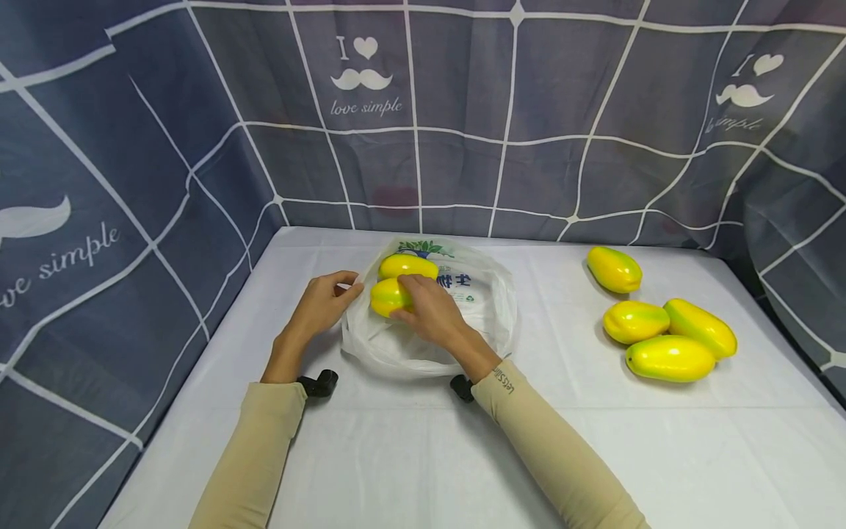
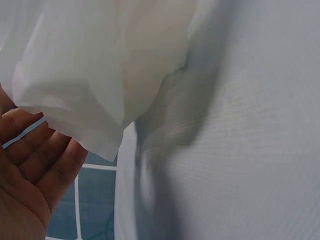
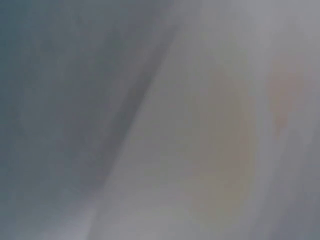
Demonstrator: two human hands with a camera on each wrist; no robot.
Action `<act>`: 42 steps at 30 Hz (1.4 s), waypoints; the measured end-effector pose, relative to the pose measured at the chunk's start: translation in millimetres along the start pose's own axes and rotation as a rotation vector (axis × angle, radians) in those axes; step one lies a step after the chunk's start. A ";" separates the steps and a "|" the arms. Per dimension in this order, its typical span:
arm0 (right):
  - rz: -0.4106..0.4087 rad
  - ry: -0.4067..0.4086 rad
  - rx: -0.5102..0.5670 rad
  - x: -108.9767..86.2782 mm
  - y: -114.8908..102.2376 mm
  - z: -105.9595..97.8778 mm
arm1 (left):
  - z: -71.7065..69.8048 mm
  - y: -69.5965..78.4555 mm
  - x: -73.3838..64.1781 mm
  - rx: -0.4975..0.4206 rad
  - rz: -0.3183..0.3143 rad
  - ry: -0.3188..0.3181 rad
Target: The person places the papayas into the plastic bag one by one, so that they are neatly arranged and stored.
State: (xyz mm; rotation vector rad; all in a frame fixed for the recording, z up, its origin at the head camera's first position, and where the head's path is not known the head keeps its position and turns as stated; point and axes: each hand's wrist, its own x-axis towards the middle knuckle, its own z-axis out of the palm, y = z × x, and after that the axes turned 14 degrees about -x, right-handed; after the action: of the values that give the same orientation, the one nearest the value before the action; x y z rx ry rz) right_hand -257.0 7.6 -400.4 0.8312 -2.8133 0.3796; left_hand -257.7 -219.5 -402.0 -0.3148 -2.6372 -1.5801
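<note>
A white translucent plastic bag with a printed tree and lettering lies on the table, its mouth towards me. Two glossy yellow papayas are at its left part: one papaya lies behind, another papaya in front. My right hand reaches over the bag and grips the front papaya from its right side. At the bag's left edge, my left hand pinches the plastic between thumb and fingers. The left wrist view has the bag's edge hanging over the fingers. Blurred pale plastic fills the right wrist view.
To the right on the white-covered table lie more yellow-green papayas: one papaya by itself at the back and a cluster of three, with a papaya nearest me. Dark checked curtains enclose the table's back and sides.
</note>
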 end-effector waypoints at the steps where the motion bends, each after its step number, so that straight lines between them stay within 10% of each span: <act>1: -0.001 0.000 -0.003 0.0 0.0 0.2 | 0.0 0.1 -0.1 0.000 0.000 0.001; 42: -0.033 -0.001 -0.027 -0.1 3.9 3.5 | -0.1 2.7 -1.8 0.004 -0.004 -0.005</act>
State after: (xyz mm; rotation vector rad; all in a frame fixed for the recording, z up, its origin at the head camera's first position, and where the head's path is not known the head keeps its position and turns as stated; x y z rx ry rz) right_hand -259.5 9.9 -404.5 0.8717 -2.7951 0.3353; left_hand -255.4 -218.6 -400.0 -0.3149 -2.6462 -1.5767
